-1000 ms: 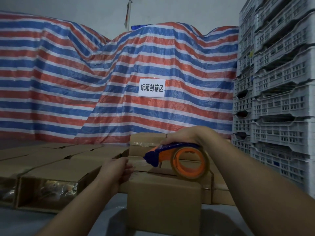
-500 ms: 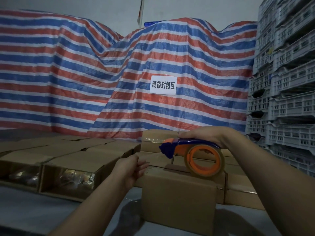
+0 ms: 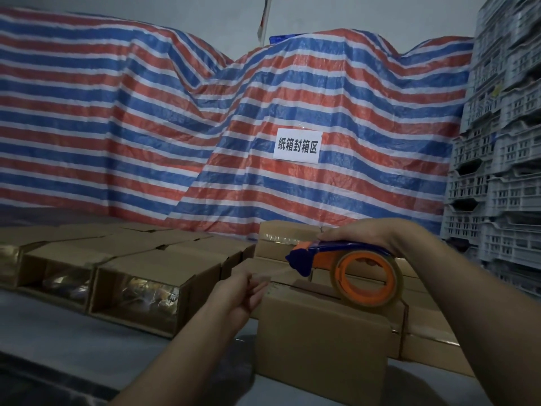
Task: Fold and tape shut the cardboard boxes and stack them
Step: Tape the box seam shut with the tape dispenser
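The closed cardboard box [image 3: 322,344] stands nearest the camera on the grey surface [image 3: 58,326]. Above its top, the right hand [image 3: 360,234] grips the blue-and-orange tape dispenser [image 3: 348,266], whose roll touches the box's far edge. At the box's left top corner, the left hand [image 3: 237,294] seems to pinch the clear tape end [image 3: 263,278], faint in dim light. Left of it lie open boxes [image 3: 140,285]; behind hangs a striped tarp [image 3: 205,127].

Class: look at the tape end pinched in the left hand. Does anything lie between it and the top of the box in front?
Nothing visible does. The left hand pinches the tape end just off the box top's near-left edge, with open air between. The right hand holds the dispenser above the box top.
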Demonstrator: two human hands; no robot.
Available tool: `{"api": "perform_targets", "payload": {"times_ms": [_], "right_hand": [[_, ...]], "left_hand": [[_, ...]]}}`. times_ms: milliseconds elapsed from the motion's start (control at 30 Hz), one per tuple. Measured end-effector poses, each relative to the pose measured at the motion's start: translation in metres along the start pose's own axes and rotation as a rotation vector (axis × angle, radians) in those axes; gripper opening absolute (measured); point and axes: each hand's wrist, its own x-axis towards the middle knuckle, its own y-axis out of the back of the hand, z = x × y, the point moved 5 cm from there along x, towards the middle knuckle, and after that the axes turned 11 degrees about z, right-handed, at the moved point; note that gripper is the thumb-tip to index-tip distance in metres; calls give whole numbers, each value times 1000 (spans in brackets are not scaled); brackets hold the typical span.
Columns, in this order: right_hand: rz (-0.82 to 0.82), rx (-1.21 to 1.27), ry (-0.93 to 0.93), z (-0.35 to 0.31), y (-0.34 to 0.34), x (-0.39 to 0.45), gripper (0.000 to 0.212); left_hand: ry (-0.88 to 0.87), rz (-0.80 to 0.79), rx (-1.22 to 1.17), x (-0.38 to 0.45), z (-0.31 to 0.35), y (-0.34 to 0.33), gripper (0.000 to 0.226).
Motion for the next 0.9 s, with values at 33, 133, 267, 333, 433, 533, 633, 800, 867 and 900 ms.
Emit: {"api": "perform_targets", "payload": {"times_ms": [33, 133, 267, 333, 433, 533, 633, 800, 867, 900], "right_hand": [[0, -11, -1, 0, 0, 0, 53], [-10, -26, -5, -1, -1, 0, 53], [-17, -37, -11, -2, -1, 1, 53], [-20, -34, -9, -2, -1, 2, 53], [-22, -40, 9, -2, -1, 2, 54], [-30, -43, 11, -2, -1, 3, 54], [-26, -45, 7, -3, -2, 3, 53], [-28, -30, -13, -3, -2, 1, 51], [-24, -41, -11, -4, -2, 1, 50], [-22, -45, -13, -5, -2, 0, 50]], "left_hand": [[3, -8, -8, -1, -1, 0, 23], [6, -24, -14, -2, -3, 2, 20], [1, -15, 10, -4, -6, 5, 19], [-12, 9, 57, -4, -9, 6, 24], [-47, 51, 199, -3, -12, 7, 33], [-34, 52, 281, -2, -14, 10, 32], [-40, 38, 394, -1, -20, 12, 25], [-64, 42, 558, 3, -25, 13, 14], [-39, 55, 623, 3, -27, 14, 15], [-39, 56, 653, 2, -27, 14, 16]]}}
